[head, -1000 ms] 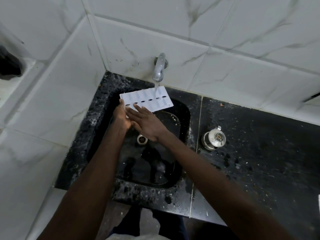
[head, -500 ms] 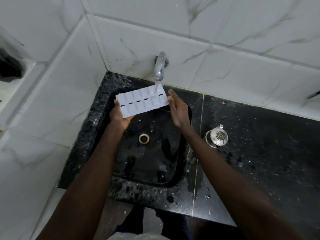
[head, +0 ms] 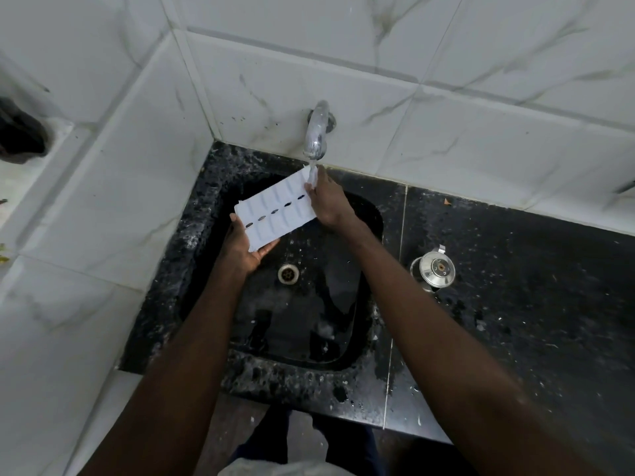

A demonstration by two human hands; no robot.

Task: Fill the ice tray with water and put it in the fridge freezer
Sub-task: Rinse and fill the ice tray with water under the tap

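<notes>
White marbled tiles (head: 378, 97) line the corner, and below them a black speckled counter (head: 532, 321) holds a dark sink (head: 192, 255) sunk into its left end. From my remote view I look straight down over both bare forearms into the basin, where the round drain (head: 288, 273) sits near the middle. A chrome tap (head: 318, 132) sticks out of the back wall, and a thin stream of water (head: 312, 170) runs from it.

The white ice tray (head: 278, 211) is held in the air above the back of the basin, slanting from lower left up to the right, with its far right corner just under the tap, where the water lands. The left hand (head: 244, 249) cups the tray's near left end, palm up beneath it, with the thumb laid on the top edge. The right hand (head: 328, 201) grips the opposite end, its fingers wrapped over the edge right beside the stream. I cannot tell how much water the cells hold.

On the counter just right of the sink stands a small steel pot (head: 434, 269) with a knobbed lid. A dark object (head: 20, 132) rests on the tiled ledge at far left.
</notes>
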